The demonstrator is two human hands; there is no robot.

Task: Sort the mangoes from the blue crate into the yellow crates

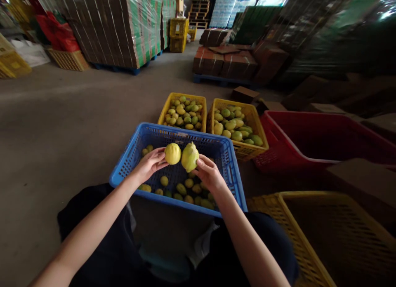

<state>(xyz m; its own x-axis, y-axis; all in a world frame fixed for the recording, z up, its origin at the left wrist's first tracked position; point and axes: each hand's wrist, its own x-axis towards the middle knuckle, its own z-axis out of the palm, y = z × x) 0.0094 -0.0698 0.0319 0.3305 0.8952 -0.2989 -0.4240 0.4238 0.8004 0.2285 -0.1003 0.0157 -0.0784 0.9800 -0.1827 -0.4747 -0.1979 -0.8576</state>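
Observation:
My left hand (pixel 152 163) is closed on a round yellow lemon (pixel 172 154). Beside it, my right hand (pixel 209 171) grips a larger, greener lemon (pixel 189 157) with a bumpy, pointed end. The two fruits are held close together with a narrow gap between them, above a blue crate (pixel 142 132). In that crate lie several yellow and green lemons (pixel 181 189), mostly along the near side and partly hidden by my hands.
Behind stand a yellow crate (pixel 161 114) and a second yellow crate (pixel 262 140), both full of lemons. On the right are a red crate (pixel 269 155) and a nearer yellow crate (pixel 297 241). Wrapped carton stacks (pixel 108 27) and flat cardboard bundles (pixel 225 64) stand farther back.

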